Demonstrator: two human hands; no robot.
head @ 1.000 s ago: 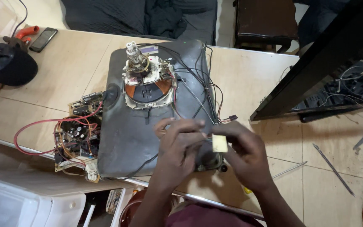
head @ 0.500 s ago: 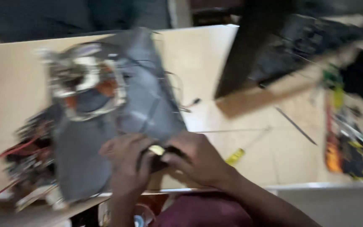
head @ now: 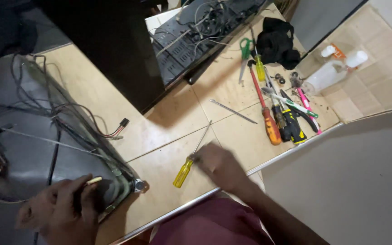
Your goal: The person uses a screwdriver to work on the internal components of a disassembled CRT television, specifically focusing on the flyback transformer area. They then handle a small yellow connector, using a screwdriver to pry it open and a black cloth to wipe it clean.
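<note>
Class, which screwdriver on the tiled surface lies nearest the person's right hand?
The yellow-handled screwdriver: it lies alone by the right hand, whereas the orange-handled one sits among the tool cluster.

Yellow-handled screwdriver (head: 183, 171), orange-handled screwdriver (head: 271, 128), green scissors (head: 245, 50), grey tube casing (head: 32, 149), beige tiles (head: 159, 131)

A screwdriver (head: 188, 167) lay on the table (head: 169, 122), the picture tube (head: 46, 149) at its nine o'clock (wires draped over), other tools (head: 277, 109) at two o'clock.
</note>
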